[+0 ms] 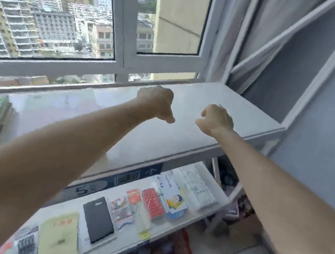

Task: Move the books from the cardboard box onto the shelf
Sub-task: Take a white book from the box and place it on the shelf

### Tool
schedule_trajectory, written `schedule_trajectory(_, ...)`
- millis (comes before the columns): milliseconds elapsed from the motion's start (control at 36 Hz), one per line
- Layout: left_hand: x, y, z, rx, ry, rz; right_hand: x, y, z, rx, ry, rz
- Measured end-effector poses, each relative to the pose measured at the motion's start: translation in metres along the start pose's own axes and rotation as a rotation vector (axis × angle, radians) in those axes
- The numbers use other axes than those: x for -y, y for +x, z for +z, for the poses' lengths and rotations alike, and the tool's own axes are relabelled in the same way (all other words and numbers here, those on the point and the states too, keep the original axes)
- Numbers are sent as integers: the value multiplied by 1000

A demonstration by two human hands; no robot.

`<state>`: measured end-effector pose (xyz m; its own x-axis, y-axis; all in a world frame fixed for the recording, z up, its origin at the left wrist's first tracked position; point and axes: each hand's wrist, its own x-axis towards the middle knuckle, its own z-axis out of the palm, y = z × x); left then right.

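Both forearms outstretched, left hand and right hand curled, holding nothing

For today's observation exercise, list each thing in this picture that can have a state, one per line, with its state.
left hand: fingers curled, holding nothing, above the top shelf
right hand: fingers curled, holding nothing
top shelf: bare where the hands hover
lower shelf: carries flat items in a row
black notebook: closed, lying flat
window: appears shut

white shelf, black notebook, booklets
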<state>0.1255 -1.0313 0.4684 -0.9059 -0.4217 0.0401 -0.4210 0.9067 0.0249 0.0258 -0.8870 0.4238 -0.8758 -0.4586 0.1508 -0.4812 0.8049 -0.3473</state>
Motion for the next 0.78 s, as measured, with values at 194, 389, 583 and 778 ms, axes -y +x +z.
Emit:
schedule_trajectory(194, -164, -18, 31, 49, -20, 368, -150, -90, -53, -149, -145, 227)
schedule_trajectory(389, -360, -87, 54, 152, -11, 669, -308, -217, -116, -228, -217, 465)
schedule_trajectory(583, -549, -192, 87, 276, -63, 845, -459, -354, -167, -220, -274, 661)
schedule_trajectory(778, -694, -276, 134, 354, -39, 1018, -587, -465, -192, -153, -259, 843)
